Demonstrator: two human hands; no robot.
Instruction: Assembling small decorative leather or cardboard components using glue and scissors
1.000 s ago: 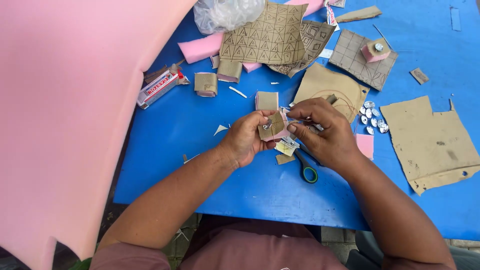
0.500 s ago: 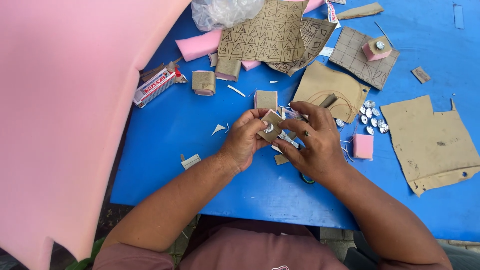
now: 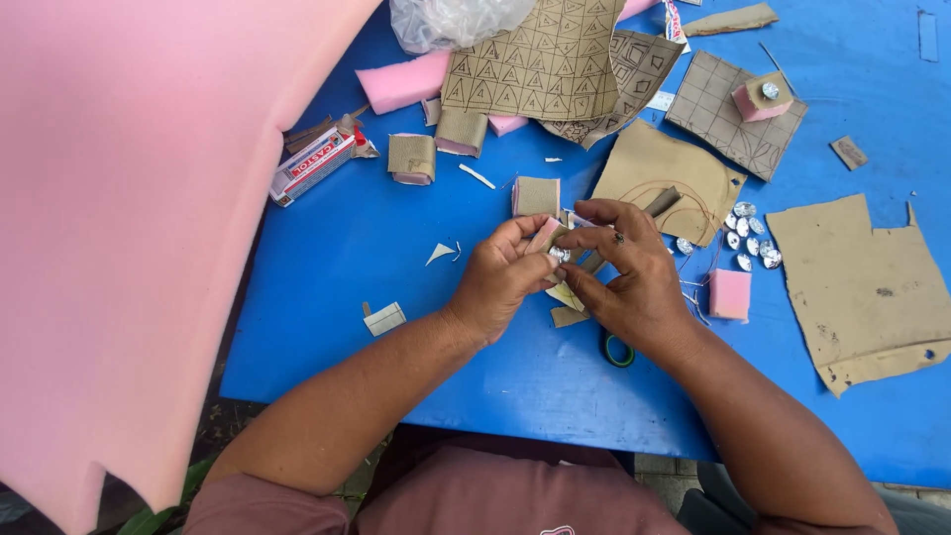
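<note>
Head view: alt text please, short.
Both hands, left hand and right hand, pinch a small foam block over a blue table. Around them lie tan scraps, silver discs and a big pink foam sheet.

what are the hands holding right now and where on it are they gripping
Both hands, left hand and right hand, pinch a small pink foam block wrapped in tan fabric between their fingertips, gripping its sides; a shiny silver stud sits at its middle.

Left hand and right hand pinching a small foam piece mid-table, silver gems toward the right edge
</note>
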